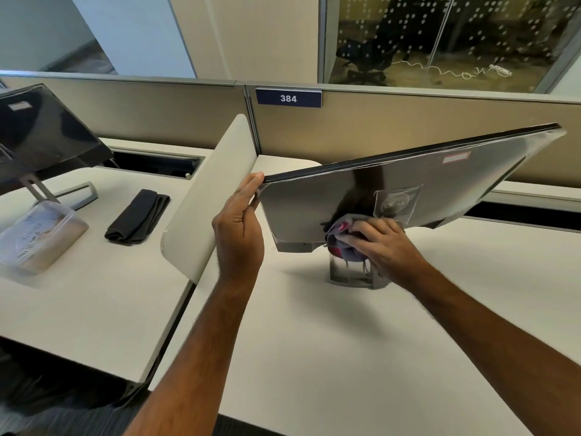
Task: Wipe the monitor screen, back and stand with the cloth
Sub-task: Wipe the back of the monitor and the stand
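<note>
Monitor [440, 184] on white desk [314, 341], tilted with its grey back facing the viewer, left hand [239, 228] gripping its left edge, right hand [380, 243] pressing a bunched cloth [338, 239] against the lower back above the stand [352, 275], folded dark cloth [138, 217] on neighbouring desk.

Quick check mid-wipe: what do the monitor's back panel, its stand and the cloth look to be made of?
Monitor back: looks like glossy silver-grey plastic, judging by its mirror-like reflections; clear film patches cover the logo.
Stand: seems brushed grey metal or metal-look plastic, with a dull sheen.
Cloth: soft woven fabric, grey with red, bunched and creased under the right hand.
</note>
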`<state>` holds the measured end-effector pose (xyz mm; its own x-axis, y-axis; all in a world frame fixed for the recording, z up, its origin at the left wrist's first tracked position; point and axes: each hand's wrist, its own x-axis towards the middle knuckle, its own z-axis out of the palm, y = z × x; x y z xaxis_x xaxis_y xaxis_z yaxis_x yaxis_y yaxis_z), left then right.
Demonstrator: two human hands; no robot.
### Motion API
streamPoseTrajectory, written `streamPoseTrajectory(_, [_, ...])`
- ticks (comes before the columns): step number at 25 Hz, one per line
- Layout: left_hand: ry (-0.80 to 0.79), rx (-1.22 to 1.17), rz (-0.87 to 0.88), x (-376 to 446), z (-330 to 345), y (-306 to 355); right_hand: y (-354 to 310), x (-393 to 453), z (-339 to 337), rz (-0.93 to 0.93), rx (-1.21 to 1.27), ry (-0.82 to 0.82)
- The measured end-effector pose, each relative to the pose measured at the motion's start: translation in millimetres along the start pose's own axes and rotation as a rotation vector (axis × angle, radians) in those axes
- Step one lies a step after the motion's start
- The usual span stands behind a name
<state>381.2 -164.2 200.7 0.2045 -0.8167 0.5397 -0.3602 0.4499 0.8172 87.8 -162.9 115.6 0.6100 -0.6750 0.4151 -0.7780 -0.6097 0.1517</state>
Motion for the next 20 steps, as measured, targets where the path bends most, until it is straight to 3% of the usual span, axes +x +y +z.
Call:
streamPoseTrajectory(3, [0.007,-0.003,0.008,0,-1,0,-1,23,-19,0.13,0.04,0.209])
streamPoseTrajectory(5, [0.009,-0.002,-0.002,-2,-1,0,-7,37,-21,0.157,0.057,0.251])
streamPoseTrajectory(7, [0.007,0.0,-0.013,-3,-1,0,-13,38,-15,0.086,0.061,0.232])
streamPoseTrajectory(11, [0.009,0.008,-0.023,-1,1,1,-10,2,13,-0.022,0.006,0.018])
streamPoseTrajectory(14, [0.008,0.03,0.0,-3,1,4,1,-31,24,0.179,0.048,0.005])
streamPoseTrajectory(17, [0.003,0.042,0.002,-1,-1,4,6,-38,17,0.371,0.106,0.14])
streamPoseTrajectory(20, [0.013,0.038,-0.01,-1,-1,6,0,-13,6,0.386,0.144,0.277])
